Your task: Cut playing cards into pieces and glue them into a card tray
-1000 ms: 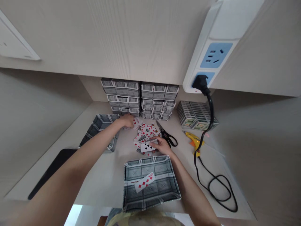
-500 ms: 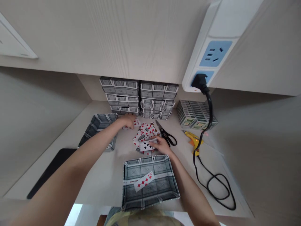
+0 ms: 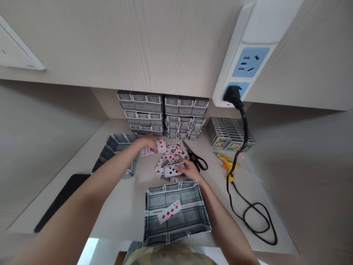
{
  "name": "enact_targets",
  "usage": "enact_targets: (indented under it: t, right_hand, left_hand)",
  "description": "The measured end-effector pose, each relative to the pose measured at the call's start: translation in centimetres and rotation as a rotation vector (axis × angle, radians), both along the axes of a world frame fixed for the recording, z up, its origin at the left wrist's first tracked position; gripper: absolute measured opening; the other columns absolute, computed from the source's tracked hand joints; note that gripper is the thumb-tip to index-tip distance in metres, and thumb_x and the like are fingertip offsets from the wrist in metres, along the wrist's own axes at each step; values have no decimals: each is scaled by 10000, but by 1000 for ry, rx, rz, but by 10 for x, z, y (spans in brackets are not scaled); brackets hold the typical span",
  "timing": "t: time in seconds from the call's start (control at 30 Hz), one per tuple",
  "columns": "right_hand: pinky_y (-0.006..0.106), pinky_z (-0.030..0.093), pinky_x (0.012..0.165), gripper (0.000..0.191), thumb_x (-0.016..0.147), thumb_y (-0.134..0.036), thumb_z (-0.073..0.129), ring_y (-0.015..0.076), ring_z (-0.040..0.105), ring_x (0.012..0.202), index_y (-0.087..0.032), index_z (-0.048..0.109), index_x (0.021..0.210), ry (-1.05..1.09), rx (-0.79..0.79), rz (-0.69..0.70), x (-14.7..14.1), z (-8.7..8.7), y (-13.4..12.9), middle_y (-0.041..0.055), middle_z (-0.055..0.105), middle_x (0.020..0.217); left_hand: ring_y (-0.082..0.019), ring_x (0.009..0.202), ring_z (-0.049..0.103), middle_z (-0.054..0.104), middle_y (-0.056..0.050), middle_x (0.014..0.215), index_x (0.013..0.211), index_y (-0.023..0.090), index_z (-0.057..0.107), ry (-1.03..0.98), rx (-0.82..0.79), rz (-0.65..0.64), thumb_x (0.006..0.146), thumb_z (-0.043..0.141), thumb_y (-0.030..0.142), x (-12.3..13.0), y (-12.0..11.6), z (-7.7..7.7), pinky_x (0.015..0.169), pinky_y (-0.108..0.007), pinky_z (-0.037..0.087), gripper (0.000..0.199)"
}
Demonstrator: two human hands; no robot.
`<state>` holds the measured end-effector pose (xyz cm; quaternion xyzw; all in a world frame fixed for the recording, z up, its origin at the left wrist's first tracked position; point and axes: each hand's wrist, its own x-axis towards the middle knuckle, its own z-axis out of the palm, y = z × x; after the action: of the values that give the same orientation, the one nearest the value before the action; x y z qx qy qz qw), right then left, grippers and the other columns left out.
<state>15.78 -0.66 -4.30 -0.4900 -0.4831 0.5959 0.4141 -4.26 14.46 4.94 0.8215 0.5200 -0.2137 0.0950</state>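
My left hand (image 3: 150,142) is at the back of the desk with its fingers curled on some playing cards (image 3: 161,146); red heart faces show at its right, and part of the grip is hidden. More cards (image 3: 146,151) lie just below that hand. My right hand (image 3: 189,170) pinches a black spade card (image 3: 171,170) above a loose, overlapping pile of cards (image 3: 171,156). Close to me stands an open tray made of folded cards (image 3: 190,213), with a six of diamonds (image 3: 169,212) lying tilted inside it.
Black-handled scissors (image 3: 196,160) lie right of the pile. A yellow glue gun (image 3: 226,162) and a black cable (image 3: 257,233) are further right. Stacked card boxes (image 3: 145,106) line the back; another card tray (image 3: 106,154) is at left. A power strip (image 3: 250,62) hangs above.
More red-faced cards now show at the right of my left hand, and others below it. My right hand stays almost still with the spade card.
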Motion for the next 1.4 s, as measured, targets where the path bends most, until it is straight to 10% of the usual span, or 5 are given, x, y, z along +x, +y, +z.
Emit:
enact_targets:
  t: [0.23,0.53,0.83,1.07,1.4]
  right_hand:
    - [225,490,429,362,556,-388,720,139,591,570,-193,619,844,-8,11,12,0,2,0,6,647,770]
    - [220,496,453,353,598,-389,698,141,602,587,-191,617,878,-78,23,0,1,-2,1,11,656,775]
    - [233,501,482,336,607,-396,686,155,619,627,-197,628,871,-113,50,6,1,-4,2,12,666,793]
    - [236,503,458,357,617,-397,681,146,610,567,-201,613,908,-88,27,13,1,-4,1,6,658,773]
    - [236,501,443,363,610,-400,685,149,612,577,-192,612,898,-84,35,14,1,-8,2,21,656,815]
  left_hand:
    - [-195,839,603,672,-34,941,912,152,643,-187,-120,-69,463,725,287,1,-5,-3,726,-219,443,476]
    - [-258,982,568,605,-118,1075,1071,181,525,-237,301,12,623,627,261,-10,-7,-2,779,-287,428,467]
    - [-249,922,589,640,-102,981,960,152,556,-460,171,128,612,629,214,-14,-8,-17,764,-286,431,361]
    - [-180,748,602,656,-54,856,957,119,541,-1252,72,473,518,693,283,-23,-3,-20,691,-292,465,492]
    - [-187,724,600,677,-66,826,797,113,638,-1219,-51,546,439,712,250,-12,3,-27,700,-307,463,390]
